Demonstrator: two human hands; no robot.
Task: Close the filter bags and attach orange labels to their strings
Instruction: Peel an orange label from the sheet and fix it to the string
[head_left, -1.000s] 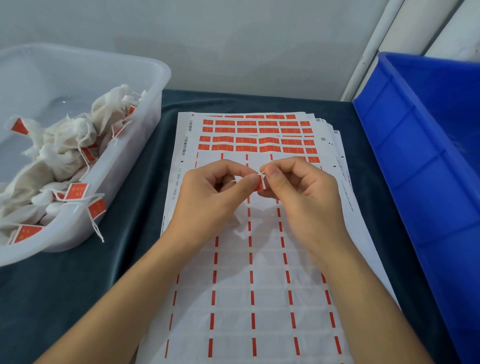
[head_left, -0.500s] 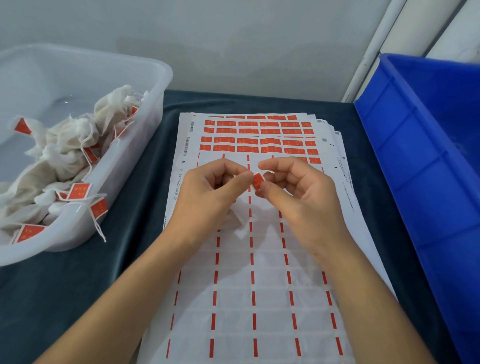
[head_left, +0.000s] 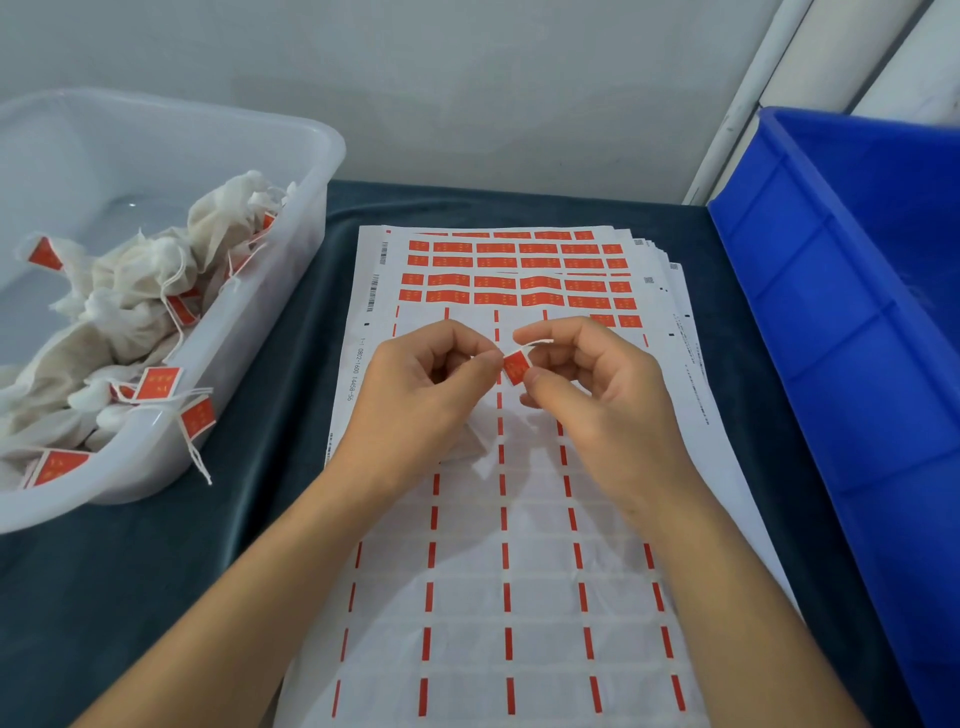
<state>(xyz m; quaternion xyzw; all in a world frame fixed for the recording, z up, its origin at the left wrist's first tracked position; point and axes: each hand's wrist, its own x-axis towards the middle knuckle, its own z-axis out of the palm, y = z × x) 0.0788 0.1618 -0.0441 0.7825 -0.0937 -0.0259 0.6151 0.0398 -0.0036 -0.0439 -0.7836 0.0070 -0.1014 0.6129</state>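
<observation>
Orange label (head_left: 516, 367), a small folded tag, sits between the two hands above the middle of the label sheets, pinched at its lower right edge by the thumb and forefinger of the right hand (head_left: 597, 395). A short end of white string (head_left: 537, 343) juts out just above the label, beside the right forefinger. The left hand (head_left: 426, 395) has its fingers curled inward, and its thumb and forefinger tip meet at the label's left edge; whether they grip the string or the label itself cannot be told. A bit of crumpled white filter bag (head_left: 475, 441) shows under the left hand, mostly hidden by the palm.

Beneath the hands lies a stack of label sheets (head_left: 519, 597) on the table (head_left: 182, 571), which is covered in dark teal cloth. The near part of the top sheet is stripped, with only red dashes left between blank cells. Rows of unused orange labels (head_left: 511, 273) remain at its far end.

To the left stands a white plastic tub (head_left: 291, 249) holding a heap of finished filter bags (head_left: 130, 291), white and bunched, each with an orange tag. One tag with its string hangs over the tub's near rim. To the right, a blue plastic crate (head_left: 841, 338) stands against the table's edge. A pale wall runs behind.
</observation>
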